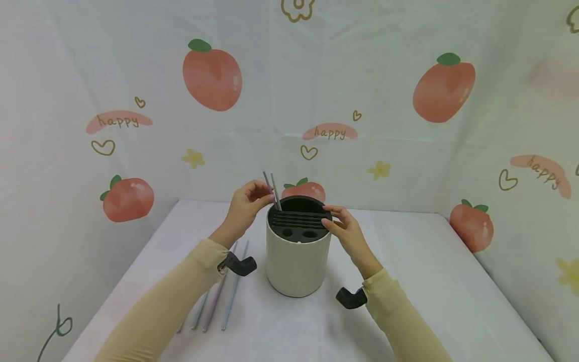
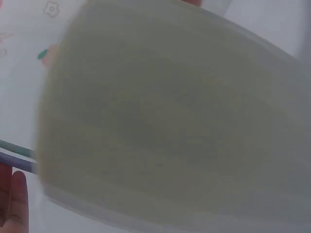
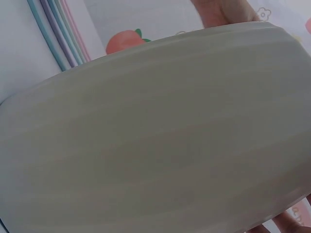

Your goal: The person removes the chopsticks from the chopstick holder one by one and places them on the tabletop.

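A cream, round pen holder point(image 1: 296, 266) stands upright, its dark slotted insert point(image 1: 298, 219) showing at the top. Two slim pencil-like sticks rise from its back left: a purple stick point(image 1: 267, 182) and a pale green stick point(image 1: 275, 190). My left hand point(image 1: 246, 203) pinches the purple stick between thumb and fingers just above the rim. With thumb and fingers, my right hand point(image 1: 346, 232) grips the rim on the right side. The holder's wall point(image 2: 160, 116) fills most of the left wrist view, and its wall point(image 3: 160, 136) likewise covers the right wrist view.
Several more coloured sticks point(image 1: 231, 296) lie side by side on the white table point(image 1: 434, 281), left of the holder and partly behind my left sleeve point(image 1: 172, 296). A white cloth backdrop point(image 1: 362, 60) with printed fruit hangs behind the table.
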### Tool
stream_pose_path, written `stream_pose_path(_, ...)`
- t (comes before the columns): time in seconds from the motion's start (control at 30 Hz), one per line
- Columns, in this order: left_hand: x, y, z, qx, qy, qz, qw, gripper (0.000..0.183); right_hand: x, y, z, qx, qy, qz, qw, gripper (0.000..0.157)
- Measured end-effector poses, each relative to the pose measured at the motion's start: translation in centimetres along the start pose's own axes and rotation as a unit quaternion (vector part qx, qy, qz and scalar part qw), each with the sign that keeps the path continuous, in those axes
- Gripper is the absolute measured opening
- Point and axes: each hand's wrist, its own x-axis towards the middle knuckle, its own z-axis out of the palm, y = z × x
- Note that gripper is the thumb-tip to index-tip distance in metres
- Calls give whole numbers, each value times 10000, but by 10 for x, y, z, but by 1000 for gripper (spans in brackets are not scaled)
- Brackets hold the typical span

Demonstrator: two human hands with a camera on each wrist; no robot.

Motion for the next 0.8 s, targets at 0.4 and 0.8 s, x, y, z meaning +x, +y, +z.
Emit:
stream_pose_path(0.4,35,96,-36,-1865,1047,1458,9659,15,1,2,1,112,-40,-98,9999,39)
stream_pose_path(0.8,13,56,-112,-237,1507,-837,9847,18,0,2,0,79,-28,-95,9999,40)
